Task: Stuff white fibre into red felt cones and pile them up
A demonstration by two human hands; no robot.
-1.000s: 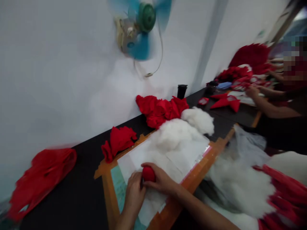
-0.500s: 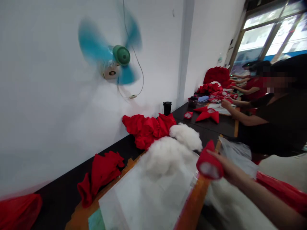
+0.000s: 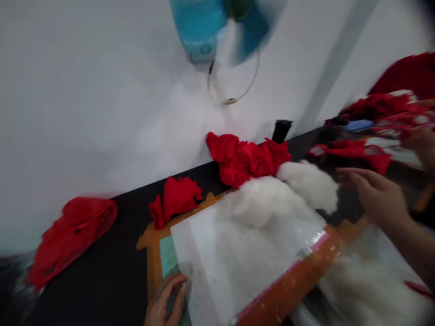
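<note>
My right hand (image 3: 384, 199) is raised over the dark table, right of the white stuffing. Its fingers stretch leftward, and I see nothing held in them. Just beyond it are red fabric pieces (image 3: 377, 158), blurred. My left hand (image 3: 168, 301) enters at the bottom, thumb and forefinger apart, beside the left edge of a white sheet (image 3: 204, 280). No object shows between those fingers. Fluffy white stuffing (image 3: 261, 199) lies on the sheet's far part, with a second clump (image 3: 311, 183) to its right.
Crumpled red fabric (image 3: 244, 156) lies along the wall, near a black cup (image 3: 282, 130). Further left are a smaller red cloth (image 3: 180, 197) and a red bag (image 3: 76, 235). A fan (image 3: 204, 31) spins above. Another person's hand (image 3: 423, 145) is at far right.
My view has swung left and down. The stuffed red fabric piece has left my right hand, which was gripping it. My left hand has come into view at the bottom.
</note>
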